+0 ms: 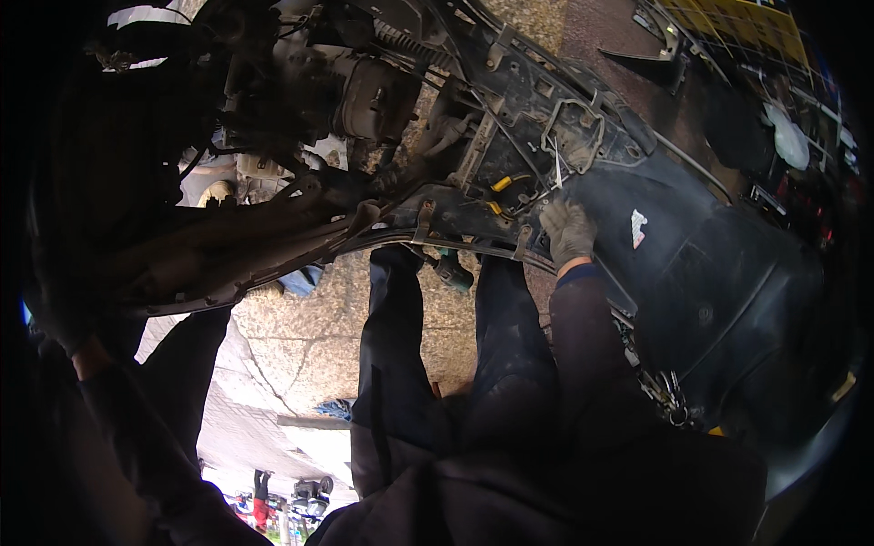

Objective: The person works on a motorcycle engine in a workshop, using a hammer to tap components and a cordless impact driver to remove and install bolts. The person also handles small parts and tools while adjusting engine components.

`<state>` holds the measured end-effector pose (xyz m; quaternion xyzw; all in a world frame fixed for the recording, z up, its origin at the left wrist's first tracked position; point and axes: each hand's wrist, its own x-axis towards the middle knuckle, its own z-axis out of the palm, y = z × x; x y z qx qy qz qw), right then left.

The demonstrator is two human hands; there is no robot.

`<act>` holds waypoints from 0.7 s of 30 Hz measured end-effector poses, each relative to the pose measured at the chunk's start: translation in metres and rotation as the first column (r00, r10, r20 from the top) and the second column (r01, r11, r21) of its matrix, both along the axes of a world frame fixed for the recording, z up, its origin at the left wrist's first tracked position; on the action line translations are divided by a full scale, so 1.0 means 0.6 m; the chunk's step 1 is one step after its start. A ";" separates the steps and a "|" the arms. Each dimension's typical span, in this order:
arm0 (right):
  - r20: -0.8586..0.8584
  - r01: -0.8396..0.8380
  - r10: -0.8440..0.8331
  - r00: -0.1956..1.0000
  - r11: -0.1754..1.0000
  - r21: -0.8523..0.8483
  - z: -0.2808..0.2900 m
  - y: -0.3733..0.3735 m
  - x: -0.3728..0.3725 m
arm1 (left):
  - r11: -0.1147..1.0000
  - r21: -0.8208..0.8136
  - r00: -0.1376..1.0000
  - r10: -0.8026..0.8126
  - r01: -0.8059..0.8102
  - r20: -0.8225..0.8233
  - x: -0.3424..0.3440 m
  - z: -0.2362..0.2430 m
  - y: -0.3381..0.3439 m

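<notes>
A dismantled scooter with a dark, dusty frame (328,241) stretches across in front of me. My right hand (569,229), in a grey glove, is closed over its black footboard (710,282), fingers curled down. A thin, bright, pointed piece (557,166) rises just beyond the fingertips; whether I grip it is unclear. Beside that hand, a yellow-handled tool (499,185), apparently pliers, lies in a recess. My left hand (66,329) reaches to the scooter's body at the far left, in deep shadow, its fingers not distinguishable.
A green power tool (452,273) shows between my legs, below the frame edge. A torn white scrap (638,227) lies on the footboard. A bunch of keys (675,400) sits near its right edge. A yellow rack (751,27) and cluttered parts stand at the far right.
</notes>
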<state>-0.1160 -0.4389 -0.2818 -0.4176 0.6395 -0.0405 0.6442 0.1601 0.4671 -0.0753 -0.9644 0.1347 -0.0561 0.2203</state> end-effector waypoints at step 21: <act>-0.212 -0.514 0.512 0.832 0.856 0.050 0.318 0.110 -0.386 | 0.227 -0.963 0.956 0.281 -0.147 -0.080 -0.264 0.139 -0.660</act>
